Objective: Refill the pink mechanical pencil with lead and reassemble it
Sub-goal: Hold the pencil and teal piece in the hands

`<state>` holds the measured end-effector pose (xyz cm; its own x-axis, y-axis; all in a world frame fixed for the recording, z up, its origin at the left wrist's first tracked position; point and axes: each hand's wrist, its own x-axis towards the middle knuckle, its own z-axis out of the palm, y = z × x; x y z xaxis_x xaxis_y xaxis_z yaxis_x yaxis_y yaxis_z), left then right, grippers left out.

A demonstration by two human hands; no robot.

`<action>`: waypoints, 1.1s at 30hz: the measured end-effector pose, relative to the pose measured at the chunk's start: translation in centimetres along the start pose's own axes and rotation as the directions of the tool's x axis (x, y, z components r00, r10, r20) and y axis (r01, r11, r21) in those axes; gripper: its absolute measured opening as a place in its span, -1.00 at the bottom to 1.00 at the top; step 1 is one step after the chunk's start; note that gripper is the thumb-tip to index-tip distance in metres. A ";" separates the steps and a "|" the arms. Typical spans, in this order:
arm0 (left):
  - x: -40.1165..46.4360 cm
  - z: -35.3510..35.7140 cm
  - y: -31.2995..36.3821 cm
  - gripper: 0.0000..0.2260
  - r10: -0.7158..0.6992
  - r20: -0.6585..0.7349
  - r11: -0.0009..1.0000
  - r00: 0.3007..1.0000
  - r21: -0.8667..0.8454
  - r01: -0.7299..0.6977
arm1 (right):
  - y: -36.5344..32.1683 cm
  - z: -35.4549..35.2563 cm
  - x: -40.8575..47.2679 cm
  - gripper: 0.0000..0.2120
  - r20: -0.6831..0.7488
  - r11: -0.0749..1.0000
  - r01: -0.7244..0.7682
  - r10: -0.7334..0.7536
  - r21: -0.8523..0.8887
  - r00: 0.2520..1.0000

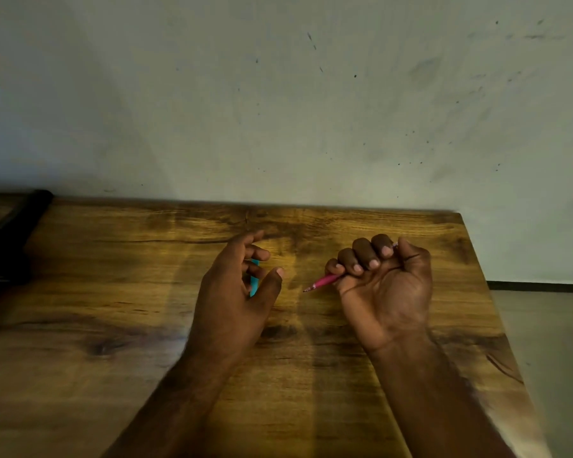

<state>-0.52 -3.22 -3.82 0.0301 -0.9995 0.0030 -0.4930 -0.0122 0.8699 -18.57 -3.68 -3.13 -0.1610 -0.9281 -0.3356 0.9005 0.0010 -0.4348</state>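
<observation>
The right hand (386,285) fists around the pink mechanical pencil (321,281), tip pointing left; the left hand (237,285) loosely cups a turquoise lead tube (254,281) above the wooden table (113,309).

Pink pencil (325,280), teal case (254,280), brown table (113,276)

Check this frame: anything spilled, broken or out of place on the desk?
Nothing stands out. The right hand grips the pink pencil in a fist, tip pointing left. The left hand is loosely curled in front of a teal item, mostly hidden. No spill or damage on the wooden table.
</observation>
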 end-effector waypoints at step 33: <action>-0.1 -0.1 0.4 -0.56 -0.014 0.013 0.999 1.000 0.037 0.014 | 0.2 0.3 -0.2 -0.57 0.100 0.998 -0.026 0.031 -0.050 0.995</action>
<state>-0.63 -3.14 -3.38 0.0256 -0.9995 -0.0157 -0.5241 -0.0268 0.8513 -18.24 -3.59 -2.84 -0.0922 -0.9602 -0.2637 0.8832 0.0435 -0.4669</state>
